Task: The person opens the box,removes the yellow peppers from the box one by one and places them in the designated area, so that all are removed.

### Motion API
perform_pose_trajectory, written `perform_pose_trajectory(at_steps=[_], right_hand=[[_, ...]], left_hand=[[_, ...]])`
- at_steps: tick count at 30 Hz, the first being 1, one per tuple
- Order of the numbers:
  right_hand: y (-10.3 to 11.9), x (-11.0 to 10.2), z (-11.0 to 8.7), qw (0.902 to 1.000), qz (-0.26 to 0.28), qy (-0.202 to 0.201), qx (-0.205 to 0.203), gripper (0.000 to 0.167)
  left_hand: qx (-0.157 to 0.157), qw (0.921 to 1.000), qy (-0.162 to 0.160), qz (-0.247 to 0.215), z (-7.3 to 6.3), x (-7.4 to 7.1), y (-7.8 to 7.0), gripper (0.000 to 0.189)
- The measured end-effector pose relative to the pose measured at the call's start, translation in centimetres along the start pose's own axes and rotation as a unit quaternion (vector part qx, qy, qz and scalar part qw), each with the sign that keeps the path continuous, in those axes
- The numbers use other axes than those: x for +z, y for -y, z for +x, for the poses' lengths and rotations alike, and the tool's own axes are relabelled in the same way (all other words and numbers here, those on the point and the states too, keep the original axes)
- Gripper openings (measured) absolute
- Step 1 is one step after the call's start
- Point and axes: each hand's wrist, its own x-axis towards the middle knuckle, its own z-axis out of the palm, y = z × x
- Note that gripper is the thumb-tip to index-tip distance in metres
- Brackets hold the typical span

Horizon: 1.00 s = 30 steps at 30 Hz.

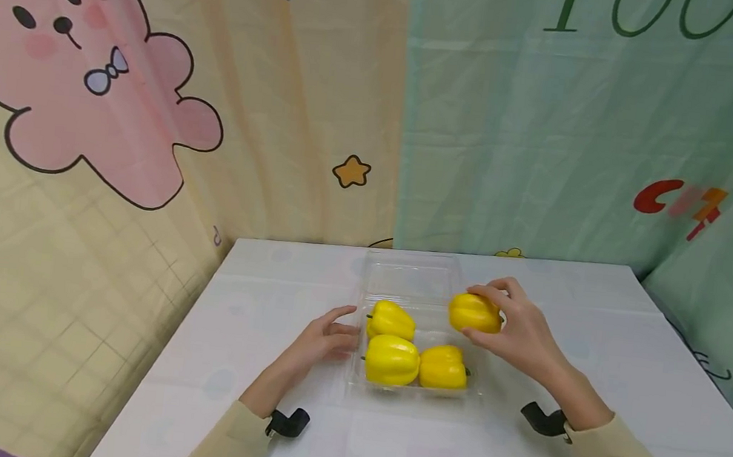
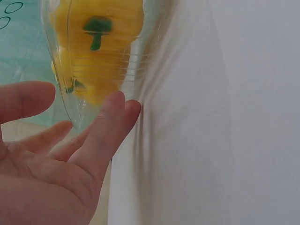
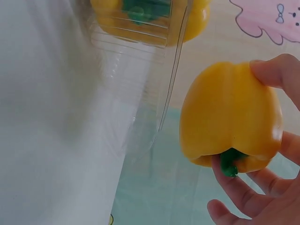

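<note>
My right hand (image 1: 523, 333) grips a yellow bell pepper (image 1: 474, 313) between thumb and fingers, over the back right part of a clear plastic box (image 1: 442, 333). In the right wrist view this bell pepper (image 3: 229, 112) shows its green stem, beside the box wall (image 3: 164, 108). Three more yellow bell peppers lie in the box: one at back left (image 1: 392, 320), one at front left (image 1: 391, 360) and one at front right (image 1: 444, 367). My left hand (image 1: 327, 337) is at the box's left side, fingers extended and fingertips right at the wall, as the left wrist view (image 2: 93, 136) shows.
The box's clear lid (image 1: 411, 276) lies opened back towards the far table edge. A white cloth covers the table (image 1: 281, 272). Behind it hangs a printed curtain (image 1: 326, 105), and another green stretch (image 1: 728, 296) runs along the right side.
</note>
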Motion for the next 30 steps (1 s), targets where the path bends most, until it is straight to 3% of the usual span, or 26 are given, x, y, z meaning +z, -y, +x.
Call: perform_pose_trajectory(at_steps=[13,30], right_hand=[[-2.0,-1.8,-1.5,0.9995,-0.013,-0.018,0.020,0.063],[-6.3,-3.1,-3.1,0.9976,-0.054,0.008,0.042,0.060]], left_hand=[[-0.004,0.9999,0.006,-0.007,-2.4,1.0,0.2,0.064],[0.000,0.9999,0.012,-0.011,-2.6,1.0,0.5,0.063]])
